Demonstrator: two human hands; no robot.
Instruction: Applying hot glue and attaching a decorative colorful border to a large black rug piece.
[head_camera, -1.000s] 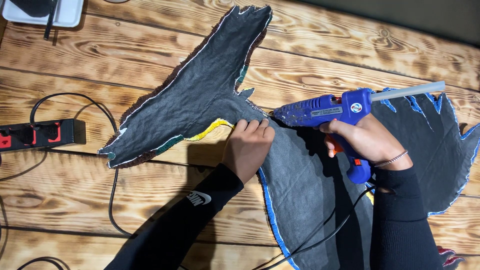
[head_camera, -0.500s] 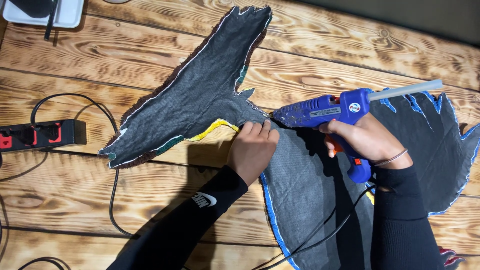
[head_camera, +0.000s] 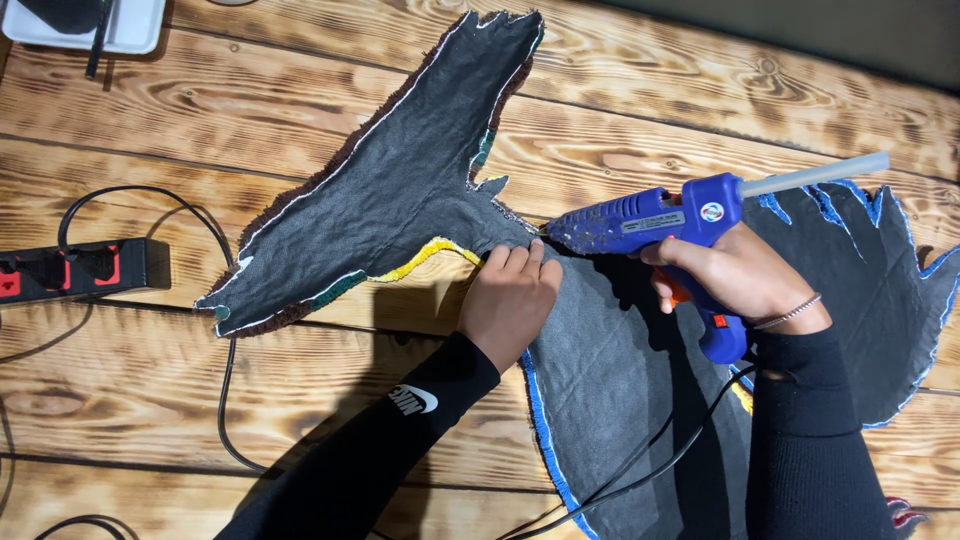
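Note:
A large dark grey fabric cut-out (head_camera: 400, 200) with jagged, coloured tufted edges lies backing-up on the wooden table (head_camera: 200, 100). My left hand (head_camera: 510, 300) presses flat on its edge where a yellow fringe shows, fingers together. My right hand (head_camera: 735, 275) grips a blue hot glue gun (head_camera: 650, 220) by the handle. Its nozzle points left, just above the fabric beside my left fingertips. A clear glue stick (head_camera: 815, 173) sticks out of the back of the gun.
A black power strip (head_camera: 80, 270) with red sockets lies at the left edge, black cables (head_camera: 225, 400) looping from it across the boards. A white tray (head_camera: 90, 25) sits in the top left corner. The gun's cord (head_camera: 640, 460) runs down over the fabric.
My left hand has slid a little to the right along the fabric edge, closer to the nozzle. The glue gun has barely moved.

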